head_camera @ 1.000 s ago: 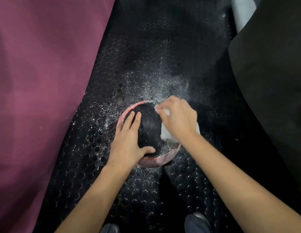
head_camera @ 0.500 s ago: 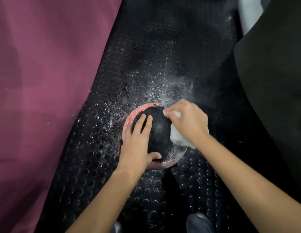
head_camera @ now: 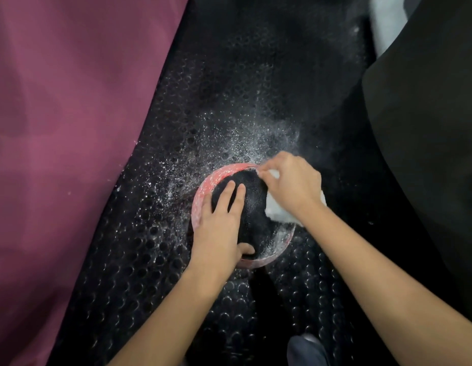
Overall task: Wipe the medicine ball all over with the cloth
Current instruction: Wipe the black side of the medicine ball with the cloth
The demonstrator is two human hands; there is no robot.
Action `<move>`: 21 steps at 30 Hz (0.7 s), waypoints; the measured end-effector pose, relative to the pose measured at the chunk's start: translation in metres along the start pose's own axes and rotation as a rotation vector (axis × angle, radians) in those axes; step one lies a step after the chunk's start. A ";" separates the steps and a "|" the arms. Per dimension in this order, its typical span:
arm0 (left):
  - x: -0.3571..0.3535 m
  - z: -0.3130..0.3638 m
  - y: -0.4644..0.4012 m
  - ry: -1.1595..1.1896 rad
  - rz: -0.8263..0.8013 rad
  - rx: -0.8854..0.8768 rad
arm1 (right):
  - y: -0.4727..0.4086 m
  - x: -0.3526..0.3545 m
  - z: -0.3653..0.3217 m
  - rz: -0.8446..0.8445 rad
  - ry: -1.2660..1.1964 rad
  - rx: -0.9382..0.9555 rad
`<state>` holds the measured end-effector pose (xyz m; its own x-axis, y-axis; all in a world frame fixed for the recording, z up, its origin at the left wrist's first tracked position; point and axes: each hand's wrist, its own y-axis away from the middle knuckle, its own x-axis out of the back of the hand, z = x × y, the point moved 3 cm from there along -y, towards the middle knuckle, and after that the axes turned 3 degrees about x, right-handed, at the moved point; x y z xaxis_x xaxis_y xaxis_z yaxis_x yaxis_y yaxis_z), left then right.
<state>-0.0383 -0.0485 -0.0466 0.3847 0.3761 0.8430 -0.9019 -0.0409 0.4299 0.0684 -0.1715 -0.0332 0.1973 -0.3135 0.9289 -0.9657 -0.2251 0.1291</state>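
Ball: medicine ball (head_camera: 252,207), black textured panels with a pink band, sits on the black studded floor mat (head_camera: 155,260), low in the centre of the head view, between both forearms.
Left hand: left hand (head_camera: 219,228) lies flat on the ball's near-left side, fingers straight and spread, thumb hooked low toward the front; it presses and steadies, grasps nothing.
Right hand: right hand (head_camera: 291,183) is curled round the bunched white cloth (head_camera: 278,213) and holds it against the ball's upper right, at the edge of the pink band.
Progress: judged mid-task. The top black panel looks dark and clean. The pink band (head_camera: 205,188) on the left is speckled white, and the lower right rim shows pale streaks. The underside is hidden, so I cannot tell its state.
Left to do: likely the left band, the near rim, then rolling the ball over for the bottom.
Surroundings: white powder (head_camera: 242,141) scattered across the mat beyond and left of the ball; a maroon surface (head_camera: 66,128) fills the left; a dark panel (head_camera: 427,128) fills the right; a shoe tip (head_camera: 306,350) shows at the bottom edge.
In the way: the steadying left hand covers part of the ball; loose powder on the mat could re-soil the ball when it is rolled.
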 end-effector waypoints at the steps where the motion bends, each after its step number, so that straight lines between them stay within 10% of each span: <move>1: 0.000 0.000 0.001 -0.005 0.003 -0.003 | 0.010 0.001 -0.001 0.001 0.015 0.053; 21: -0.005 0.012 0.009 -0.097 -0.008 -0.052 | 0.001 0.003 0.004 -0.031 0.005 0.030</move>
<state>-0.0463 -0.0615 -0.0429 0.4065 0.2844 0.8683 -0.9070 0.0106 0.4211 0.0689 -0.1764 -0.0318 0.2261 -0.3014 0.9263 -0.9537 -0.2620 0.1476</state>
